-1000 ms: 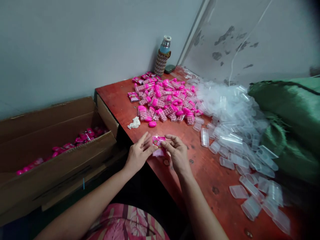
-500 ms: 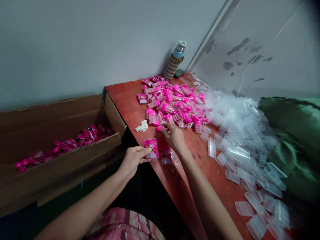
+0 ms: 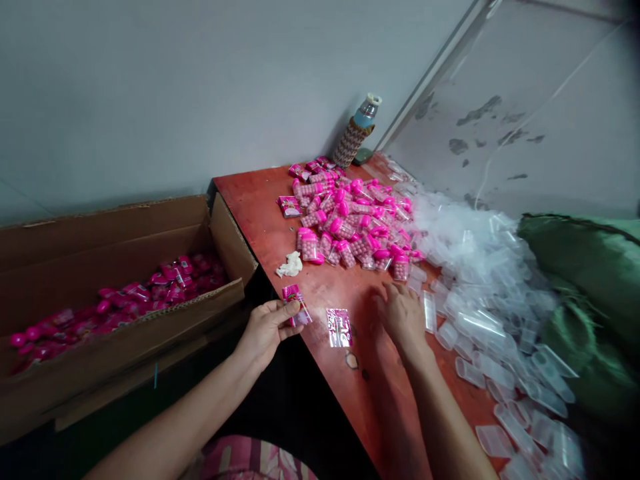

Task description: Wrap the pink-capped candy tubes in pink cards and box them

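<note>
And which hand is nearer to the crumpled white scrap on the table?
Left. The left hand, holding a pink packet, is close on the near side of the scrap; the right hand is farther to its right, by the clear containers.

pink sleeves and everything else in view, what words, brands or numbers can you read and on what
None can be read.
Pink sleeve in the left hand: print too small.
Loose sleeve on the table: glare and blur.
Packs in the box: too small.
</note>
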Tool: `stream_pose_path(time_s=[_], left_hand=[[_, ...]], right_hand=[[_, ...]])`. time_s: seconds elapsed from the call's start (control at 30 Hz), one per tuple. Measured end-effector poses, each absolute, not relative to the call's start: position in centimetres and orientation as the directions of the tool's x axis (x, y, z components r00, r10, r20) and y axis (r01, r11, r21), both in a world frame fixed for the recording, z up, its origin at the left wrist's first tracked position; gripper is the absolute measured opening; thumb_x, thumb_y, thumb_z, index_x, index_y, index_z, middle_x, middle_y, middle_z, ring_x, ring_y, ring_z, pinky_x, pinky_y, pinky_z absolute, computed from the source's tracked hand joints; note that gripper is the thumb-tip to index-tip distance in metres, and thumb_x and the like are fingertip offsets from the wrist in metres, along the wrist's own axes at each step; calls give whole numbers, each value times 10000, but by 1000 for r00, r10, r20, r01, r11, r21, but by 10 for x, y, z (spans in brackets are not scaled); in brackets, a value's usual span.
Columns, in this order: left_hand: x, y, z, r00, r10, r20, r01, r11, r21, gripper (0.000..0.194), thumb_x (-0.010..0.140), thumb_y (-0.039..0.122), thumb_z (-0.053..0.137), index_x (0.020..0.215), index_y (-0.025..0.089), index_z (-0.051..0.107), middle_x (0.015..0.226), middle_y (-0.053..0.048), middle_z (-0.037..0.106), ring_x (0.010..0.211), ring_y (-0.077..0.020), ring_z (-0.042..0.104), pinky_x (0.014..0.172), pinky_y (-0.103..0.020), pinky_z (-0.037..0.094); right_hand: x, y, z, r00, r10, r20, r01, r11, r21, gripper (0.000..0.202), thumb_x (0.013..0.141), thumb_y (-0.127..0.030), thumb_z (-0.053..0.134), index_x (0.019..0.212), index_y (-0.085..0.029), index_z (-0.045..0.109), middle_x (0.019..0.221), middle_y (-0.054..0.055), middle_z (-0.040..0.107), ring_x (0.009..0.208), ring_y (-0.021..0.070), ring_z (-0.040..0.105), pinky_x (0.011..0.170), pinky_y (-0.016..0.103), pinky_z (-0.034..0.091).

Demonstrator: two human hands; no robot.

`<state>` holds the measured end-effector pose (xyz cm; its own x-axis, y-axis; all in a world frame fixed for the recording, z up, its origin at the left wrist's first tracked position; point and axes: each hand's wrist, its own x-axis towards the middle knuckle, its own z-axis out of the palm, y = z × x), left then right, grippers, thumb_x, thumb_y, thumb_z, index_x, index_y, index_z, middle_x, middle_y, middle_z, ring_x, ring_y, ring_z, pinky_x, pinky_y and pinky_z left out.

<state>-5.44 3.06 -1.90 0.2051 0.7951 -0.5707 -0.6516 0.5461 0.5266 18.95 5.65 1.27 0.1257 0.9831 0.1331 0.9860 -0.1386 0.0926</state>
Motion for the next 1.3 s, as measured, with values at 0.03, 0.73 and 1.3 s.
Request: stream_pose_path(time_s=[0.03, 0.73, 1.3], left_hand=[[-55, 31, -19, 201, 795, -572, -662, 541, 519, 163, 609, 197, 731, 653, 106, 604, 634, -27, 630, 561, -110, 595, 534, -232, 530], [-72, 44, -11, 84, 772, -630, -840, 395, 372, 38, 724, 146, 628, 755, 133, 610, 680, -25, 660, 631, -133, 637, 659, -298, 547], [-12, 29, 2, 170, 802, -572, -853, 410, 322, 114, 676, 175, 680, 743, 132, 600, 680, -23, 651, 576, -124, 614, 530, -228, 507]], right_hand=[[185, 62, 15, 104, 982, 157, 993, -111, 41, 327, 804, -259, 465, 1088, -127, 560, 1080, 165, 587, 976, 289, 522, 773, 374, 380], [84, 120, 18, 135, 990, 34, 769, -83, -634, 340, 713, -506, 541, 681, -169, 569, 587, 43, 610, 591, 203, 590, 548, 292, 413], [85, -35, 9, 194, 957, -217, -120, -197, -973, 176, 767, -346, 588, 806, -187, 522, 667, -12, 593, 529, 102, 561, 467, 203, 451]])
